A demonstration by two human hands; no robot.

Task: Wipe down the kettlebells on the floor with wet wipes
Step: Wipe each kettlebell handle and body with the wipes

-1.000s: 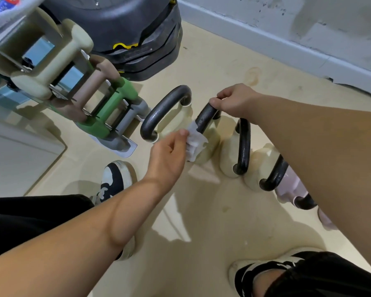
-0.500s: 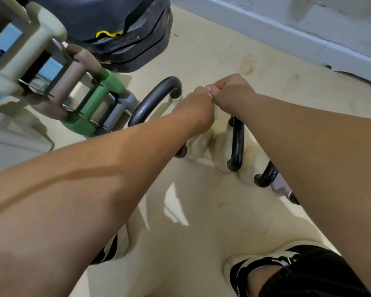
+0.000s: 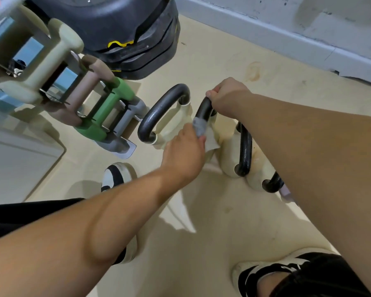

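Black iron handles top a row of cream kettlebells standing on the floor point(image 3: 234, 211), just beside a dumbbell rack point(image 3: 58, 86) and a stack of black plates point(image 3: 116, 28). Work is on the second kettlebell point(image 3: 204, 110) from the rack.

**Hand positions**
- Right hand point(image 3: 227, 97): closed around the far top of the handle, steadying the bell.
- Left hand point(image 3: 183, 155): fingers pinched on a wet wipe point(image 3: 201, 127), which is wrapped around the near leg of the same handle. A loose tail of the wipe hangs toward the cream body.

**Procedure for this step**
1. Keep the right hand clamped so the bell cannot rock or tip into the neighbouring kettlebell point(image 3: 242, 146), which stands touching or nearly touching it.
2. Hold the wipe fully encircling the bar; a partial wrap is likely to miss the underside.
3. Slide along the handle's curve with firm pressure, twisting slightly to cover all sides.
4. Shift the right hand to a cleaned section so the part under its grip also gets wiped.
5. Continue down to the joint where the handle meets the body; grime probably collects there.

**Cautions**
- Textured iron may snag or tear the wipe; refold it to a fresh face once greyed.
- A wet handle may be slippery; avoid lifting by it.

**Status**
Judged partway: the first kettlebell point(image 3: 165, 116) and those further along the row show no clear sign of whether they have been wiped.
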